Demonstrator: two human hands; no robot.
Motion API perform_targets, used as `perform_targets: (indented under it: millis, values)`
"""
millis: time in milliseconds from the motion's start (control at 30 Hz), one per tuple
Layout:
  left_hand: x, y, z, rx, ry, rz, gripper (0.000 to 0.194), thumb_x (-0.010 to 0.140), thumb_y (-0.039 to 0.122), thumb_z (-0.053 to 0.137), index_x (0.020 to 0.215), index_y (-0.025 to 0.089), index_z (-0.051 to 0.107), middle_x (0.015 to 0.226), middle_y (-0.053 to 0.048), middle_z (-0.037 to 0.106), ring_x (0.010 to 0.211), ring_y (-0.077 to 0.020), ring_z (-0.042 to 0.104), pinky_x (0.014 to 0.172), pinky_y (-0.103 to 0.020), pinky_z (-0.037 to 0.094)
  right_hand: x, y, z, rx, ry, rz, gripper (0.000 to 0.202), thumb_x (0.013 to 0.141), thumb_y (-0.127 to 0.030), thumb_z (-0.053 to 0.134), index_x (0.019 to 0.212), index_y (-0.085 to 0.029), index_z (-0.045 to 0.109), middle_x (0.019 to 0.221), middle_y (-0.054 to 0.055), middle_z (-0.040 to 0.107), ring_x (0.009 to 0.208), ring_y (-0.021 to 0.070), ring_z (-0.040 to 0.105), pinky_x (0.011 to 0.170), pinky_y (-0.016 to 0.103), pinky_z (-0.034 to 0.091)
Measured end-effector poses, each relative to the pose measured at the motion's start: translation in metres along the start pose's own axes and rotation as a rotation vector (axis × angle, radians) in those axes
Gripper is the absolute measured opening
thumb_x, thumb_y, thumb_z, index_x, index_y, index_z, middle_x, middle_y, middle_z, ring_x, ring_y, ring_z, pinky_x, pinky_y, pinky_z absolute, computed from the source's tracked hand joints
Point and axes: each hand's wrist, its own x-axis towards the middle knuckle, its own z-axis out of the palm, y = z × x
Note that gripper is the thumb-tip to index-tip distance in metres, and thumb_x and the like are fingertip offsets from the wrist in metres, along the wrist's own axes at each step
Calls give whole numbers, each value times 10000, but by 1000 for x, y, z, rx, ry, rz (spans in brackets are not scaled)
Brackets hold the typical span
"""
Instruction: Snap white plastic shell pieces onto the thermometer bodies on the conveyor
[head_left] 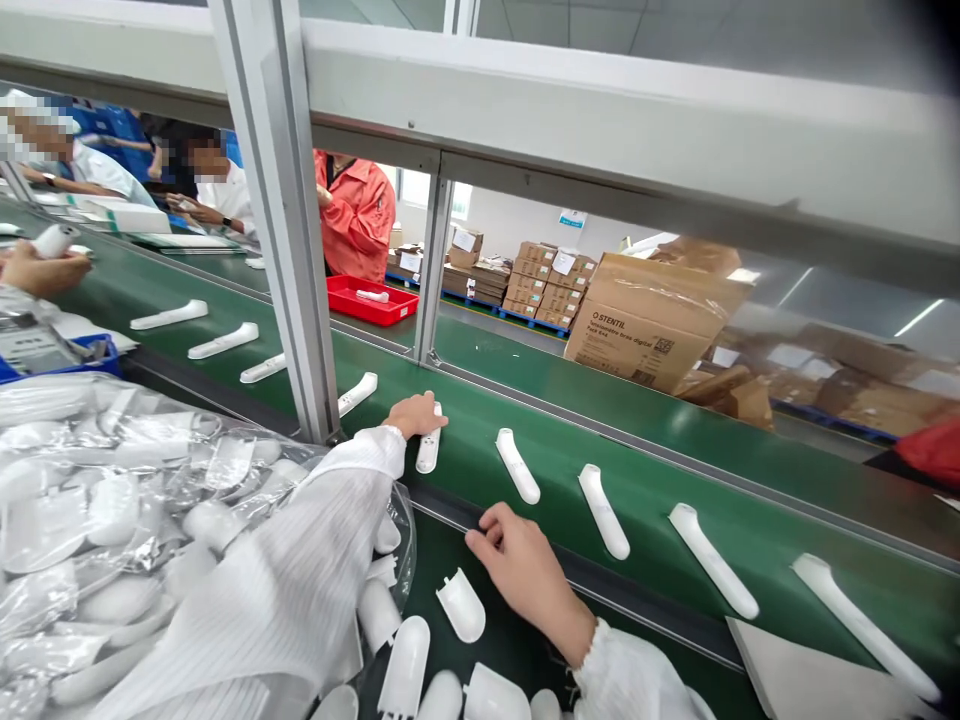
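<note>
My left hand [415,414] reaches over the green conveyor belt, its fingers closed on the upper end of a white wand-shaped plastic housing [428,452]. That housing has dark openings on its face and still lies on the belt. Nearer to me, my right hand [529,568] hovers by the belt's front edge, fingers loosely bent, thumb apart, with nothing visible in it. Below it lies a small white plastic cover [462,606] on the dark work surface. Another wand-shaped housing [517,466] rests on the belt just beyond the right hand.
Several more housings [604,512] are spaced along the belt [465,440]. A clear bag of white covers [112,500] fills the left. A metal post [281,220] stands at the belt's near side. Beyond are a red tray [373,312], a carton [645,320] and other people.
</note>
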Motion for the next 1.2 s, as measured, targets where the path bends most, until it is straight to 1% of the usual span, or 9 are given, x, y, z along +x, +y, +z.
perform_targets:
  millis: [100, 200, 233, 367, 533, 700, 867, 1067, 1200]
  values:
    - [4, 19, 12, -71, -1, -12, 539, 798, 530, 565, 1192, 165, 523, 1179, -192, 638, 1050, -331, 641, 842, -389, 504, -19, -4, 5, -184, -85, -5, 156, 845, -387, 642, 820, -238, 604, 832, 22, 681, 786, 230, 640, 657, 300, 415]
    - [3, 32, 28, -80, 58, -8, 472, 826, 526, 511, 1157, 191, 538, 1101, -166, 668, 1000, -327, 658, 816, -395, 506, -26, -4, 12, -183, -95, -83, 23, 834, -221, 614, 831, -237, 631, 920, 23, 688, 855, 217, 642, 716, 287, 427]
    - [2, 34, 34, -77, 94, -8, 440, 843, 518, 479, 1143, 203, 547, 1064, -154, 678, 981, -325, 663, 811, -398, 504, -22, -2, 12, -144, -82, -92, 86, 836, -174, 587, 853, -239, 641, 906, 15, 692, 846, 205, 644, 718, 275, 432]
    - [-6, 38, 48, -57, 204, 19, 400, 879, 528, 393, 1078, 239, 585, 980, -125, 695, 955, -322, 669, 808, -405, 496, 24, 15, -3, 51, 71, -80, 291, 895, -137, 481, 1062, -246, 692, 857, -3, 717, 797, 176, 665, 740, 249, 479]
    - [-12, 48, 53, -44, 244, 56, 410, 898, 526, 372, 1064, 226, 597, 961, -125, 701, 943, -318, 672, 803, -398, 495, 82, 32, -11, 4, 326, -128, 384, 935, -155, 446, 1242, -172, 676, 1143, 82, 700, 1038, 201, 645, 958, 288, 468]
    - [-16, 61, 55, -55, 237, 63, 411, 905, 528, 377, 1070, 223, 598, 963, -124, 702, 947, -314, 672, 806, -392, 492, 79, 37, 8, -214, 181, -269, 411, 981, -219, 459, 1375, -196, 572, 1368, 87, 593, 1172, 211, 590, 1029, 299, 442]
    - [-17, 70, 59, -75, 206, 73, 413, 904, 539, 367, 1049, 235, 606, 954, -117, 704, 942, -317, 671, 804, -401, 493, 67, 42, 7, -456, 87, -220, 435, 987, -244, 493, 1419, -204, 520, 1347, 97, 616, 1233, 236, 549, 1015, 329, 444]
    - [-22, 91, 46, -84, 90, 77, 388, 890, 486, 432, 1105, 209, 600, 1095, -138, 690, 1040, -329, 652, 850, -412, 499, 74, 39, -14, -569, 42, -124, 416, 976, -303, 549, 1390, -335, 525, 1179, 38, 703, 1206, 235, 564, 917, 323, 471]
    - [-60, 120, 19, -157, -66, 5, 444, 873, 450, 504, 1188, 145, 573, 1235, -194, 635, 1161, -344, 598, 918, -417, 483, 62, 31, -24, -562, 93, -144, 359, 984, -234, 492, 1329, -240, 590, 1275, 109, 644, 1227, 281, 529, 977, 395, 439]
